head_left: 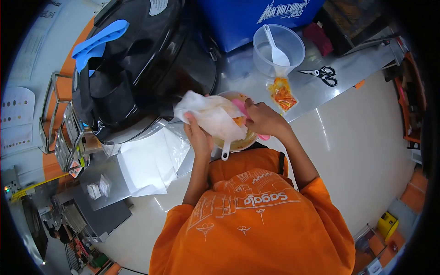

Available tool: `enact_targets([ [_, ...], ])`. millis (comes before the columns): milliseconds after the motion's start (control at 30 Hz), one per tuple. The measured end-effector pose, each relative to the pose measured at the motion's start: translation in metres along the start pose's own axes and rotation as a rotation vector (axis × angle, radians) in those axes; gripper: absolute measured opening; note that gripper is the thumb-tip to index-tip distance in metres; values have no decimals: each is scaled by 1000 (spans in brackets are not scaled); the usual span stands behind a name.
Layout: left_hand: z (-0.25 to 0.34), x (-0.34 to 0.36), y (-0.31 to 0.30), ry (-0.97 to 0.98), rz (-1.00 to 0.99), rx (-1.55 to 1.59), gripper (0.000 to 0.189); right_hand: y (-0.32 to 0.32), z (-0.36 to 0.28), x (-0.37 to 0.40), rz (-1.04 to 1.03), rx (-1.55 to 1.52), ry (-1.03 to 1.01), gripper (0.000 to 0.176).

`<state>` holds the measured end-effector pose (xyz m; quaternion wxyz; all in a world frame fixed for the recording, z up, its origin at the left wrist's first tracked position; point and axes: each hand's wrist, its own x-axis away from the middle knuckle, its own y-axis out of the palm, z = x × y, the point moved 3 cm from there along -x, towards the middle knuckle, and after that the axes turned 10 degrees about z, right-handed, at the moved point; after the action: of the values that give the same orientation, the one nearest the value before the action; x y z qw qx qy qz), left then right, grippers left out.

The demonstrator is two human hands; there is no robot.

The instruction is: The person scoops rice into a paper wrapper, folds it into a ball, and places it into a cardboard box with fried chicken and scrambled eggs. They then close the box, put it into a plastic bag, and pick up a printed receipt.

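Half-hiding a bowl (243,144): left hand (199,135) gripping bag (206,112), right hand (266,119) gripping pink utensil (239,105).

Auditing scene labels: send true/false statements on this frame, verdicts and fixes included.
1. The scissors lie on the metal counter. True.
2. The right hand holds the scissors. False: it holds a pink utensil.
3. A white paddle is in the clear tub. True.
4. The packet with orange contents lies inside the tub. False: it lies on the counter beside the tub.
5. The left hand holds a white wrapper. True.
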<state>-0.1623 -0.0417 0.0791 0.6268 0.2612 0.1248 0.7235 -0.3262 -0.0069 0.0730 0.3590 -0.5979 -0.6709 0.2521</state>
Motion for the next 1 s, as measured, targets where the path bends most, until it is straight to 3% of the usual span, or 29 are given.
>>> enact_targets([
  [100,-6,-9,-12,78,-100,-476,45,1,-3,-2,-9,37,41,42],
  [200,-3,-5,-6,128,-137,-538,48,-7,-8,6,59,42,36,37],
  [300,18,4,25,91,-314,-317,50,-18,-7,8,18,52,40,36],
  [433,27,5,43,75,-395,-330,51,-17,-6,11,54,65,-8,37],
  [533,28,2,28,51,-335,-444,53,-22,-3,13,84,44,46,39],
  [633,30,4,39,48,-366,-416,55,-29,-2,12,164,54,-106,35],
  [767,44,9,58,140,-345,-490,76,-42,-6,17,129,131,-53,32],
  [900,54,4,53,107,-496,-307,59,-72,-13,42,115,170,10,29],
  [1000,51,2,34,160,-414,-252,50,-72,-14,60,126,122,-7,26],
])
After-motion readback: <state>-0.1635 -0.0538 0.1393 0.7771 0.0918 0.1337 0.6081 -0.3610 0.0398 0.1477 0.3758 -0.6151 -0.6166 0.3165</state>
